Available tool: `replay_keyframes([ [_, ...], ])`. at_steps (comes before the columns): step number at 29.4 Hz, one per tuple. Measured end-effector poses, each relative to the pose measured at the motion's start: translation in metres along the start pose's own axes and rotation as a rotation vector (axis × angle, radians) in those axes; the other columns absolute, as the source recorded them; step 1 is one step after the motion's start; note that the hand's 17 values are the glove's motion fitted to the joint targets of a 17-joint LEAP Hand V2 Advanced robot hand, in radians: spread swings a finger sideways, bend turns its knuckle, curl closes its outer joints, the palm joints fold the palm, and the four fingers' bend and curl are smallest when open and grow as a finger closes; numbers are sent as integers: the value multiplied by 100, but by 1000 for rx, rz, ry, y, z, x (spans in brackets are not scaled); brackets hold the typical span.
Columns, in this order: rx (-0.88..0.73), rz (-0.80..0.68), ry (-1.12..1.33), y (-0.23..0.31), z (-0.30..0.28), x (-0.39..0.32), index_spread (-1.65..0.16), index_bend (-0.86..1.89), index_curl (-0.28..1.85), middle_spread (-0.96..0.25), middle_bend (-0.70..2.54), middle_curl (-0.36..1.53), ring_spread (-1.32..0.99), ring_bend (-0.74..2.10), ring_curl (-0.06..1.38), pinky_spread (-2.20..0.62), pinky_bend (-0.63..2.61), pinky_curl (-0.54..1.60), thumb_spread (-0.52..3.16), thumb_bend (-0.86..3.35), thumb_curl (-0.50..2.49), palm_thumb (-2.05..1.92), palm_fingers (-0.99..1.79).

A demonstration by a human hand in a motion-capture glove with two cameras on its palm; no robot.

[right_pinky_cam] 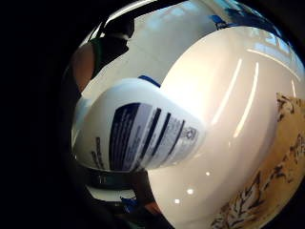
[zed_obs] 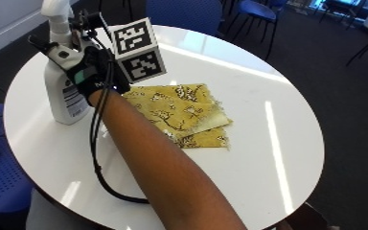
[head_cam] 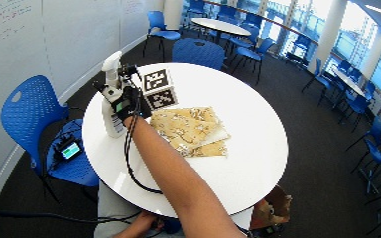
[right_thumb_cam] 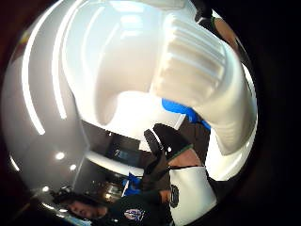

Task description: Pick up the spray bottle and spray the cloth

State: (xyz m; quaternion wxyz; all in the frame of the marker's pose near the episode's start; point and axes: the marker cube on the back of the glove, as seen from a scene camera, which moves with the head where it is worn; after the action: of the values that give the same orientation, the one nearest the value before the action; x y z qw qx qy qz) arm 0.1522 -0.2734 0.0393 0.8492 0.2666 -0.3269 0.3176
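A: Spray bottle (zed_obs: 66, 91)?
B: Upper left of the outside view, white, upright, its base looks to be on the round white table (zed_obs: 267, 143) near the left rim. Contents can't be told, the plastic is opaque. Printed label on the side facing the camera.

A: Hand?
B: Gloved right hand (zed_obs: 93, 72) is at the bottle's neck, upper left of frame, arm running down to the bottom centre. Fingers curled round the neck below the spray head (zed_obs: 55, 12), so gripping the bottle.

A: Palm views agree?
B: Yes. The little finger side view has the bottle's label and bottom filling the middle left, table behind it. The thumb side view is mostly the white ribbed spray head, very close.

A: Cloth?
B: Yellow patterned cloth (zed_obs: 187, 115), folded, flat on the table at centre frame, just right of the forearm. Apart from the bottle. Its edge also shows at the lower right of the little finger side view.

A: Anything else?
B: Blue chair (head_cam: 35, 119) left of the table in the wide outside view, a small lit device (head_cam: 70, 148) on its seat.
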Motion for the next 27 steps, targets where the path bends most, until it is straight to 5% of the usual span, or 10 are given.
replay_keyframes([
  [11, 6, -44, 198, 33, -25, 2, -34, 12, 38, -10, 30, 38, -8, 38, 34, 18, 21, 34, 93, -5, 47, 55, 57],
  [20, -253, -138, 132, 81, -50, -17, -37, 15, 34, -8, 26, 37, -5, 33, 33, 21, 20, 34, 98, -3, 41, 51, 57],
  [27, -325, -276, 413, 127, -80, -29, -40, 15, 33, -8, 23, 36, -4, 28, 32, 21, 20, 34, 101, -3, 39, 53, 55],
])
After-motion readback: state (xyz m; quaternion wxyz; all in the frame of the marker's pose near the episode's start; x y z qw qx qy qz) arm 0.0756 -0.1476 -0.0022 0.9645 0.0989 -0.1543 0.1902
